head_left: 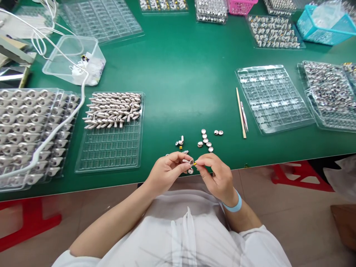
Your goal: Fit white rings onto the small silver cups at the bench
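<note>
Presently, left hand (pixel 166 170) pinches pale shell (pixel 191 162), stem leftward; right hand (pixel 219 177) pinches yellow piece (pixel 195 164) just beside the shell's wider end

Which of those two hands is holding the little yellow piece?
The right hand, the one wearing the light-blue band: it pinches the yellow piece. The left hand, without a band, holds a pale part instead.
</note>
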Action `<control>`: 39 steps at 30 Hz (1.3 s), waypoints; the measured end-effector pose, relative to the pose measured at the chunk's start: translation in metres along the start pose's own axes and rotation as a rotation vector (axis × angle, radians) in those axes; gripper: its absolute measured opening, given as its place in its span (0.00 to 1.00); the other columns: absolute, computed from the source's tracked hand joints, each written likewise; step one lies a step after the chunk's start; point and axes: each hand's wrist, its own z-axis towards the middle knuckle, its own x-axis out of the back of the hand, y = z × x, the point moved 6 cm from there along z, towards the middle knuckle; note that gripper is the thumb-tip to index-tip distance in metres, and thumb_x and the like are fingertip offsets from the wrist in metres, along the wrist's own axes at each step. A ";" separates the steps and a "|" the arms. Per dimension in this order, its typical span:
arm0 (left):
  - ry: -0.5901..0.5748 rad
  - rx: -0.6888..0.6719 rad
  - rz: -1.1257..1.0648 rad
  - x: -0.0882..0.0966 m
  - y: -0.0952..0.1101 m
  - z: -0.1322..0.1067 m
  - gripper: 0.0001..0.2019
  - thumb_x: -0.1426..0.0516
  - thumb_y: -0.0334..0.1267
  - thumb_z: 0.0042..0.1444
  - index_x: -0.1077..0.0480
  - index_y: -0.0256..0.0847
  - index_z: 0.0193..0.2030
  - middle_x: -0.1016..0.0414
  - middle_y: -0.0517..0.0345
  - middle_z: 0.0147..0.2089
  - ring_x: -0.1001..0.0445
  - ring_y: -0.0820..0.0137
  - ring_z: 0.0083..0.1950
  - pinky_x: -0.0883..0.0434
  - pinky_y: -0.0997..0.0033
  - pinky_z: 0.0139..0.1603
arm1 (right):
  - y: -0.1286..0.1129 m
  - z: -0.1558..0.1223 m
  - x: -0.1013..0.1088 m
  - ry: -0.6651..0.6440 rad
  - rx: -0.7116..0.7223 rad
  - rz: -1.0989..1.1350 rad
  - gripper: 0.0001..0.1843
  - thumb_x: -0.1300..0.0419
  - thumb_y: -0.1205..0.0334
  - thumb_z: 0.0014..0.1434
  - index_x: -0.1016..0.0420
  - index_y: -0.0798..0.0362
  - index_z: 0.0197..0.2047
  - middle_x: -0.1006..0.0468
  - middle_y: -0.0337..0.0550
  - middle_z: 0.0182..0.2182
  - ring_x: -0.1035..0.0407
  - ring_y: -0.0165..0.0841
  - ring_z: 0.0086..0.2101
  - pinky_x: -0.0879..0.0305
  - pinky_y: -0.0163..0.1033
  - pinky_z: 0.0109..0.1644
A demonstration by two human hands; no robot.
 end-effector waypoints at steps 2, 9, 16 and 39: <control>-0.002 -0.008 0.034 0.001 -0.001 0.000 0.07 0.37 0.37 0.55 0.23 0.38 0.40 0.21 0.57 0.34 0.23 0.71 0.34 0.25 0.73 0.38 | -0.001 0.001 0.000 -0.026 0.008 -0.005 0.13 0.43 0.74 0.64 0.29 0.48 0.48 0.22 0.44 0.37 0.27 0.34 0.39 0.27 0.41 0.40; -0.045 -0.010 0.029 -0.001 -0.002 0.002 0.06 0.38 0.36 0.57 0.22 0.39 0.40 0.22 0.59 0.34 0.24 0.74 0.32 0.26 0.75 0.38 | 0.001 0.003 0.000 -0.069 -0.003 -0.006 0.10 0.44 0.73 0.65 0.29 0.50 0.46 0.24 0.44 0.36 0.29 0.33 0.37 0.30 0.40 0.38; -0.105 0.010 -0.037 -0.005 -0.003 0.003 0.05 0.39 0.37 0.59 0.23 0.38 0.37 0.21 0.59 0.36 0.26 0.76 0.30 0.26 0.76 0.37 | 0.003 0.004 -0.002 -0.128 -0.037 0.041 0.09 0.44 0.73 0.65 0.29 0.51 0.44 0.25 0.44 0.36 0.31 0.32 0.36 0.32 0.39 0.38; -0.070 0.110 -0.067 -0.010 -0.010 0.004 0.09 0.34 0.36 0.50 0.25 0.37 0.37 0.23 0.58 0.34 0.25 0.73 0.35 0.28 0.75 0.38 | 0.011 0.007 0.001 -0.140 -0.224 0.085 0.04 0.43 0.68 0.64 0.29 0.51 0.38 0.26 0.40 0.33 0.33 0.30 0.32 0.37 0.35 0.33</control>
